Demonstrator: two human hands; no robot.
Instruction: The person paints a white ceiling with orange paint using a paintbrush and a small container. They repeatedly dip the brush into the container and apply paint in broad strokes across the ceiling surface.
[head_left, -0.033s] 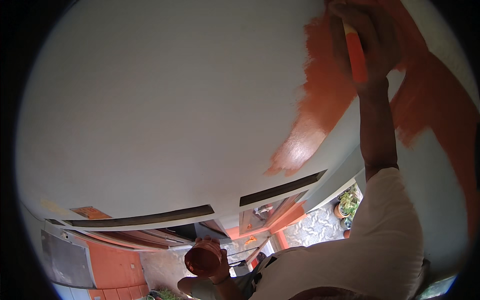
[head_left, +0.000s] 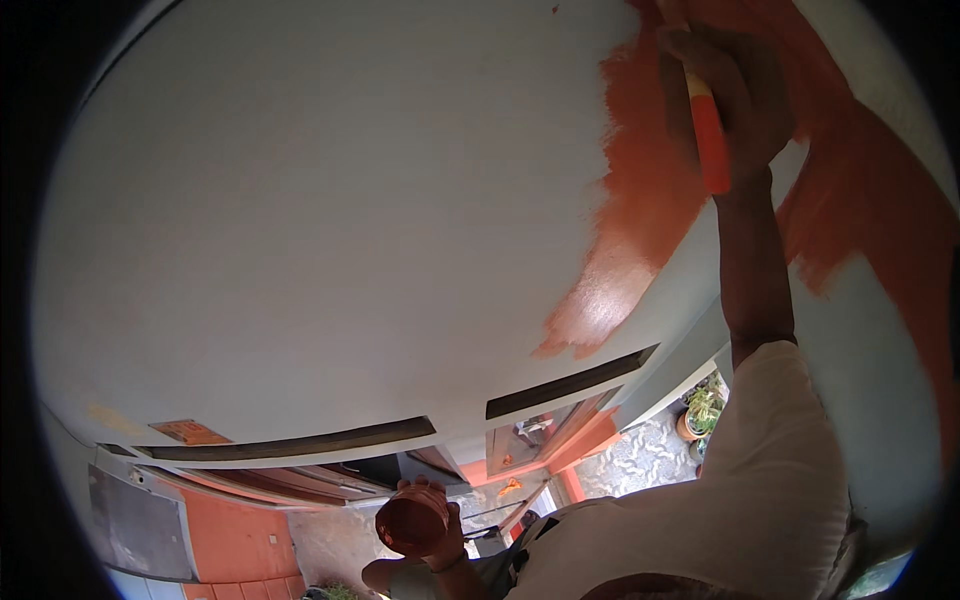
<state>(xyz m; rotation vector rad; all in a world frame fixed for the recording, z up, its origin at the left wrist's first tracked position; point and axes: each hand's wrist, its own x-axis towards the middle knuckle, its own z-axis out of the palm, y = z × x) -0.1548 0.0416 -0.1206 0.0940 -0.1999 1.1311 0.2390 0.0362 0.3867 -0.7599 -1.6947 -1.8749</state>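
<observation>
High at the upper right, my right hand (head_left: pixel 745 105) is closed around a paintbrush (head_left: pixel 711 150). Its pale handle ends in an orange-red tip that points down toward my wrist; the bristles are hidden or out of the picture. Beside the hand, a ragged-edged patch of orange-red paint (head_left: pixel 640 180) covers part of the pale grey wall (head_left: pixel 350 220), glossy at its lower end. Low in the middle, my left hand (head_left: pixel 447 540) holds a round paint cup (head_left: pixel 412 522) from its side and underneath. Reddish paint coats the cup's inside.
Long dark recessed slots (head_left: pixel 300 440) run along the wall's lower part, above a door and window (head_left: pixel 540 430). More orange-red paint (head_left: pixel 870 190) covers the surface right of my arm. Potted plants (head_left: pixel 700 410) stand on the patterned floor (head_left: pixel 640 460). A grey panel (head_left: pixel 140 520) is at lower left.
My right hand and the paintbrush sit slightly lower in the picture. The whole view has shifted a little; the cup stays in my left hand.
</observation>
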